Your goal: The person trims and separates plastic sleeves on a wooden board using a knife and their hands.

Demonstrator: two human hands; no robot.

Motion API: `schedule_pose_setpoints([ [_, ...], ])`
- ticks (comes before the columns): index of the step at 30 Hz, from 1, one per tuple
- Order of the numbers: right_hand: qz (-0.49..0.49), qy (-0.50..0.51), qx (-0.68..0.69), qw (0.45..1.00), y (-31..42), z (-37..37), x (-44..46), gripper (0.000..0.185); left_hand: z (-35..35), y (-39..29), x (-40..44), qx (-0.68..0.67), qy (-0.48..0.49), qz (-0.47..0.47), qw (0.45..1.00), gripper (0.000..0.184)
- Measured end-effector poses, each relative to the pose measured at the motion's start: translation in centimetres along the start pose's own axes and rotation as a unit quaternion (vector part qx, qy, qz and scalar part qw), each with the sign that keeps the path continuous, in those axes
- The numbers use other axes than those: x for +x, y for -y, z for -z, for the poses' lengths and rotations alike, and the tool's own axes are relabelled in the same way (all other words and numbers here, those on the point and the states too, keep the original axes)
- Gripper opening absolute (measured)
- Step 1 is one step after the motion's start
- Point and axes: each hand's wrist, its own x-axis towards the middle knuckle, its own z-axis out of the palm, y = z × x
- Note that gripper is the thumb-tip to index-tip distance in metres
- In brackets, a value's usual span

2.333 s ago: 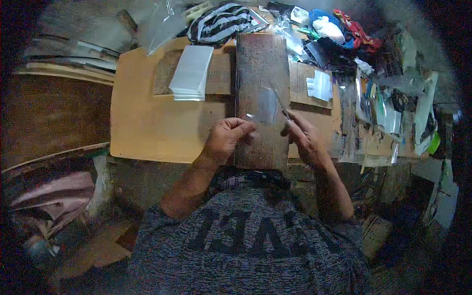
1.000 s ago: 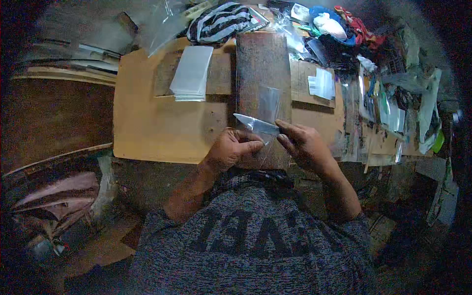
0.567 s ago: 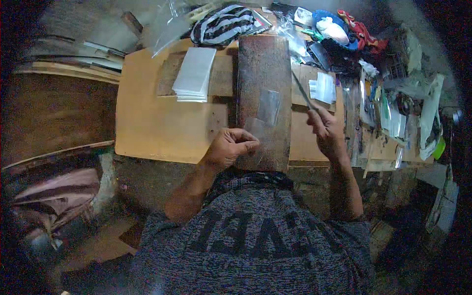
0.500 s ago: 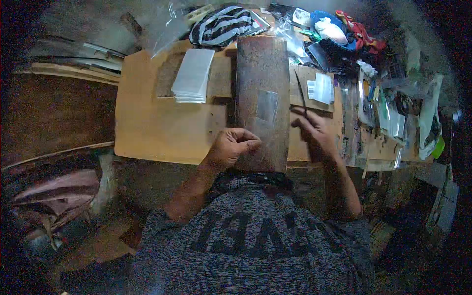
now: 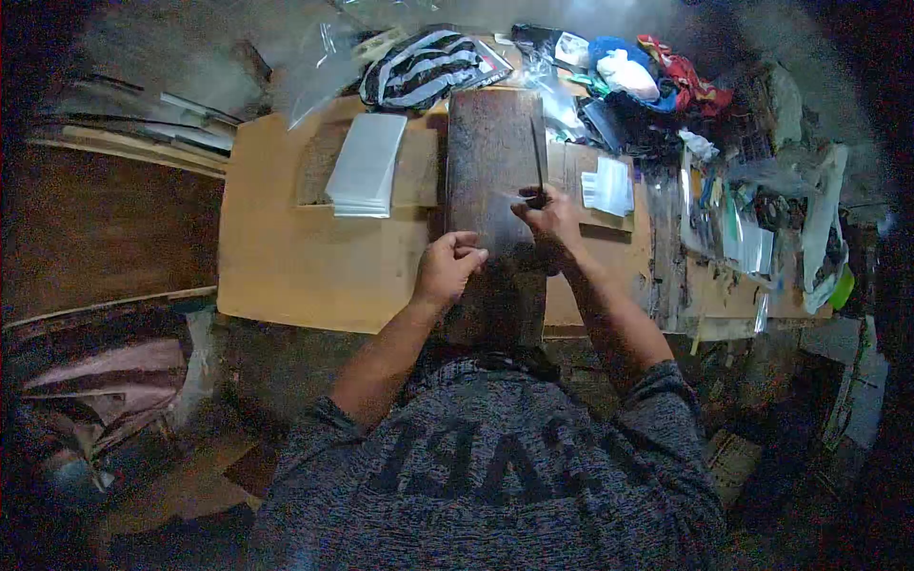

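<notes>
A long dark wooden board (image 5: 490, 143) lies lengthwise in front of me, over the tan tabletop. My left hand (image 5: 449, 269) is closed in a pinch above the board's left edge, at the near side of a clear plastic sheet (image 5: 503, 207). That sheet shows only as a faint, blurred glint between my hands. At the board's right edge, my right hand (image 5: 552, 224) grips a thin dark blade-like tool (image 5: 537, 152), which points away from me. Its exact kind is too dark to tell.
A stack of clear plastic sheets (image 5: 367, 164) lies left of the board, and a smaller stack of plastic pieces (image 5: 607, 187) to the right. Behind are a black-and-white striped bag (image 5: 424, 67) and heaped cloth and plastic (image 5: 628, 76). Tools and plastic clutter the right side.
My right hand has moved left with the tool, from beside the board to its right edge. My left hand has shifted slightly up and left. The plastic no longer lies flat and distinct.
</notes>
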Motion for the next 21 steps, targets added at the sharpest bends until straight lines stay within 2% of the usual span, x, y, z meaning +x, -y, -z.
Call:
schedule_pose_setpoints([
  [1,0.0,-0.001,-0.001,1.0,-1.5,-0.2,0.3,0.035,0.1,0.5,-0.1,0.013,-0.011,0.006,1.0,0.036],
  [2,0.082,-0.055,-0.013,0.995,-3.9,-0.7,0.7,0.033,0.4,0.9,-0.1,0.013,-0.01,0.005,1.0,0.036],
  [3,0.162,-0.108,-0.025,0.981,-5.3,-1.0,1.0,0.032,0.7,1.5,-0.3,0.07,-0.042,-0.014,0.997,0.04],
  [4,0.162,-0.107,-0.026,0.981,-3.3,-0.2,0.6,0.032,1.0,2.1,-0.5,0.126,-0.074,-0.033,0.989,0.043],
  [6,0.011,-0.128,-0.049,0.991,0.4,1.9,-0.8,0.03,2.1,3.3,-0.7,0.097,-0.069,-0.027,0.992,0.045],
  [10,-0.067,-0.127,-0.024,0.989,-1.4,5.9,-1.5,0.026,2.2,1.1,-2.5,0.033,-0.073,0.011,0.997,0.046],
  [13,-0.101,-0.157,-0.083,0.979,-3.1,9.5,-1.0,0.023,2.7,1.2,-2.7,0.027,-0.083,0.021,0.996,0.045],
  [15,-0.069,-0.172,-0.149,0.971,-7.8,11.5,0.4,0.025,2.7,1.2,-2.9,0.034,-0.09,0.021,0.995,0.046],
  [17,-0.064,-0.196,-0.192,0.959,-7.3,13.2,1.5,0.023,2.7,1.2,-3.1,0.028,-0.092,-0.005,0.995,0.043],
  [21,-0.044,-0.175,-0.264,0.948,-8.7,15.4,5.1,0.02,3.0,2.3,-3.4,0.016,-0.084,0.02,0.996,0.04],
])
